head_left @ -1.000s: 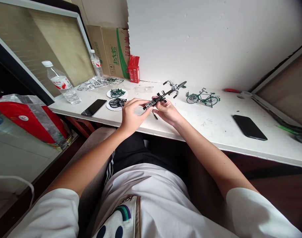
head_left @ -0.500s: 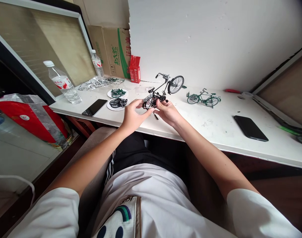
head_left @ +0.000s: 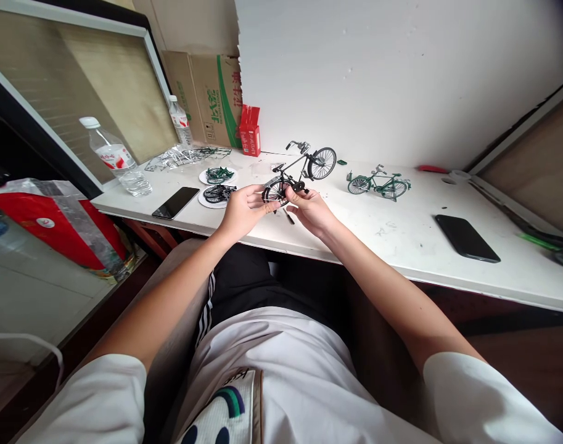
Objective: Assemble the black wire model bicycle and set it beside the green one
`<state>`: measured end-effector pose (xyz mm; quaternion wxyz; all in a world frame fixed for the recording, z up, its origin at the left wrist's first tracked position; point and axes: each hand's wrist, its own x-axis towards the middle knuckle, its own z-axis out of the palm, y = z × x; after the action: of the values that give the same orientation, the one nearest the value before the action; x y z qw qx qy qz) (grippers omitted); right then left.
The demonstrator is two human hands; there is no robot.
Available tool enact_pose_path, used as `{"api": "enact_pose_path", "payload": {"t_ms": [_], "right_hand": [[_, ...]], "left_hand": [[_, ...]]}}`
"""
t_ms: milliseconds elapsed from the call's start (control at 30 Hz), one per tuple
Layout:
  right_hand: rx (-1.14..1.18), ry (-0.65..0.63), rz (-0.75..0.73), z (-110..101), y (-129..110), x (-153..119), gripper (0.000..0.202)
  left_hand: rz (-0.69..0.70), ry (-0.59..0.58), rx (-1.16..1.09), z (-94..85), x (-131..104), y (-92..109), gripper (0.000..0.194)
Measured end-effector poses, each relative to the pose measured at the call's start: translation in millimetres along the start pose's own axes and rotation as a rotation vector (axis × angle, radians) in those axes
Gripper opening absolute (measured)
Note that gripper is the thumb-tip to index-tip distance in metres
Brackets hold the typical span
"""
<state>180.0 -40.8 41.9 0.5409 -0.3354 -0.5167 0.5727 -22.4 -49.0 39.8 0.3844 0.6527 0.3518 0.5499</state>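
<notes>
A black model bicycle is held over the front of the white table, its front wheel raised toward the back right. My left hand is closed on the rear wheel from the left. From the right, my right hand pinches the bicycle near the pedals and rear wheel. A small dark rod lies on the table just below. To the right stands a green model bicycle. Left of my hands, white discs carry black bicycle parts and green bicycle parts.
On the white table lie a phone at left and a black phone-like slab at right. A water bottle, part frames in clear wrap, a red box and a carton stand or lie at the back left.
The bicycle has tipped slightly lower and left, its front wheel nearer the table. Both hands have shifted a little left with it and keep their hold.
</notes>
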Motion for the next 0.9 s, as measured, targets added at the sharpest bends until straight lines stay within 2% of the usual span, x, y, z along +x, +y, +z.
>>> {"api": "enact_pose_path", "payload": {"t_ms": [100, 433, 900], "right_hand": [[-0.006, 0.027, -0.01, 1.1, -0.9, -0.7, 0.059], [-0.026, 0.06, -0.048, 12.6, -1.5, -5.3, 0.065], [-0.032, 0.054, -0.03, 11.8, -2.5, -4.9, 0.062]], "left_hand": [[0.001, 0.058, 0.023, -2.6, 0.7, -0.9, 0.069], [0.003, 0.007, -0.006, 6.9, -9.1, 11.3, 0.061], [0.054, 0.002, 0.059, 5.7, -6.3, 9.0, 0.053]]}}
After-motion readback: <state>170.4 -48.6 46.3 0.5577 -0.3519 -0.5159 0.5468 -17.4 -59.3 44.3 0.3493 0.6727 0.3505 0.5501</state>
